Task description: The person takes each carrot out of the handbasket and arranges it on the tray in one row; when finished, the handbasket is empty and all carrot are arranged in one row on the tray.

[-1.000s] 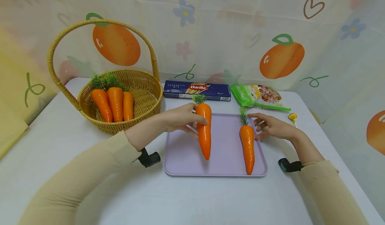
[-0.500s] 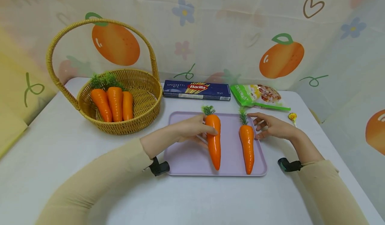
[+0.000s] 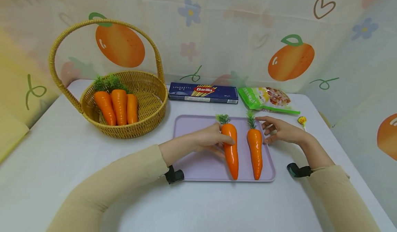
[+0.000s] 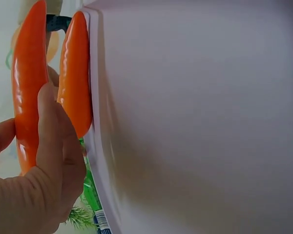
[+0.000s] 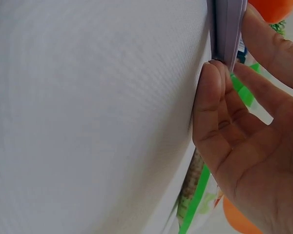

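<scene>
In the head view my left hand (image 3: pixel 213 138) holds an orange carrot (image 3: pixel 231 158) with a green leafy top, thumb across its front. The carrot points toward me, low over the lilac tray (image 3: pixel 198 166). A second carrot (image 3: pixel 255 156) lies on the tray's right side, just right of the held one. The left wrist view shows thumb and fingers around the held carrot (image 4: pixel 29 73), the other carrot (image 4: pixel 75 78) behind it. My right hand (image 3: pixel 280 131) grips the tray's right edge; in the right wrist view, thumb and fingers lie on either side of the rim (image 5: pixel 229 34).
A wicker basket (image 3: pixel 149 120) with a tall handle stands at the back left, several carrots (image 3: pixel 119 106) inside. Behind the tray lie a blue spaghetti box (image 3: pixel 203 93) and a green snack bag (image 3: pixel 268 99). A small yellow lollipop (image 3: pixel 302 120) lies beyond the right hand.
My left hand has carried its carrot rightward and toward me, lower over the tray and close beside the second carrot. The right hand stays at the tray's edge.
</scene>
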{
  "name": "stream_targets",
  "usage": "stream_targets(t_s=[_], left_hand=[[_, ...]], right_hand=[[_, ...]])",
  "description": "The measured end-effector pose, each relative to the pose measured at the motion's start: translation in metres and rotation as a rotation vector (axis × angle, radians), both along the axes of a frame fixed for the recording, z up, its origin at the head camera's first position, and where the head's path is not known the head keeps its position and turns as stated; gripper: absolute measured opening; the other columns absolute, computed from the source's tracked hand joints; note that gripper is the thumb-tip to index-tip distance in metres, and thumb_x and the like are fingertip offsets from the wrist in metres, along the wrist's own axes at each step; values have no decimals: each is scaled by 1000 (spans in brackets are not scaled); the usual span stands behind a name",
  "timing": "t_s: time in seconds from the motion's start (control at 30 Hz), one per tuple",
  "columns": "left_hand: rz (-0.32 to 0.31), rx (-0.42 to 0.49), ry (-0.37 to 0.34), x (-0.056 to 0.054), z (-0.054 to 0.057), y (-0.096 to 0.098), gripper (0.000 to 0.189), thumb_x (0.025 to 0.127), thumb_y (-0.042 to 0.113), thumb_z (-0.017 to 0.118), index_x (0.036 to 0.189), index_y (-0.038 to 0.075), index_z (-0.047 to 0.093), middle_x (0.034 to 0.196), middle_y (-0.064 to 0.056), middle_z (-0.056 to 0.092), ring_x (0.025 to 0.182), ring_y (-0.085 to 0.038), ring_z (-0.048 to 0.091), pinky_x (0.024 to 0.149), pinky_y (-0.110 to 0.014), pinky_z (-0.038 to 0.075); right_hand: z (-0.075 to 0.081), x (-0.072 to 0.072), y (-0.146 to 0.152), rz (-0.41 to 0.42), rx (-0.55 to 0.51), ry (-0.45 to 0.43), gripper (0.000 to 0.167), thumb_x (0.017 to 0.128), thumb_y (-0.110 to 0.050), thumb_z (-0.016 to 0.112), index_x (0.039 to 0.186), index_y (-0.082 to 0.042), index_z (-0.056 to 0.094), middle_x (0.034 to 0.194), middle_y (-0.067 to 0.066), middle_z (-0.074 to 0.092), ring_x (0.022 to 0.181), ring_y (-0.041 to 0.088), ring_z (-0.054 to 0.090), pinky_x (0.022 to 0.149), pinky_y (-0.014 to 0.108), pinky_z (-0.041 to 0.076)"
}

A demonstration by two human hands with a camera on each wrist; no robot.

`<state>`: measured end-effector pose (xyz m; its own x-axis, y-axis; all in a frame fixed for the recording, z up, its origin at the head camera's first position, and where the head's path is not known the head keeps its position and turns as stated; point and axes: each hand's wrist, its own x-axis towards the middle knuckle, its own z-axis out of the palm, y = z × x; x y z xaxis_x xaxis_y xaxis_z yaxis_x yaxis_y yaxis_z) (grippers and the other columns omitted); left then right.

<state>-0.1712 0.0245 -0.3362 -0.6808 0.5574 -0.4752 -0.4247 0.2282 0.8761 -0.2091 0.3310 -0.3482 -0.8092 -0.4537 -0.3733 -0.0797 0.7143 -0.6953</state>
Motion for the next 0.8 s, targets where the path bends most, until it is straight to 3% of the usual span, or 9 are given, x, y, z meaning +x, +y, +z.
stream_targets(t_s=[0.37, 0.53, 0.67, 0.8], left_hand=[[-10, -55, 44, 1, -5, 13, 51, 87, 8, 69, 123, 3, 34, 93, -9, 48, 75, -20, 55, 55, -29, 61], [-21, -59, 31, 0, -8, 20, 57, 87, 6, 70, 128, 2, 31, 97, -10, 47, 79, -21, 55, 55, -31, 61], [-9, -54, 40, 1, -10, 25, 63, 86, 6, 71, 134, 0, 31, 98, -10, 51, 77, -22, 59, 55, -33, 62], [-13, -36, 54, 1, -12, 31, 53, 87, 6, 71, 128, 0, 38, 93, -10, 57, 70, -22, 61, 55, -34, 62]], right_hand=[[0, 0, 0, 1, 2, 4, 82, 83, -12, 76, 152, -8, 31, 123, 20, 45, 102, 24, 49, 79, 21, 54], [0, 0, 0, 6, 6, 5, 82, 83, -12, 75, 152, -8, 31, 123, 19, 45, 102, 24, 49, 80, 21, 54], [0, 1, 0, 8, -1, 8, 83, 83, -13, 76, 152, -8, 31, 122, 19, 45, 101, 23, 50, 79, 21, 53], [0, 1, 0, 10, -11, 9, 83, 83, -13, 76, 152, -8, 31, 122, 19, 45, 101, 23, 50, 78, 22, 53]])
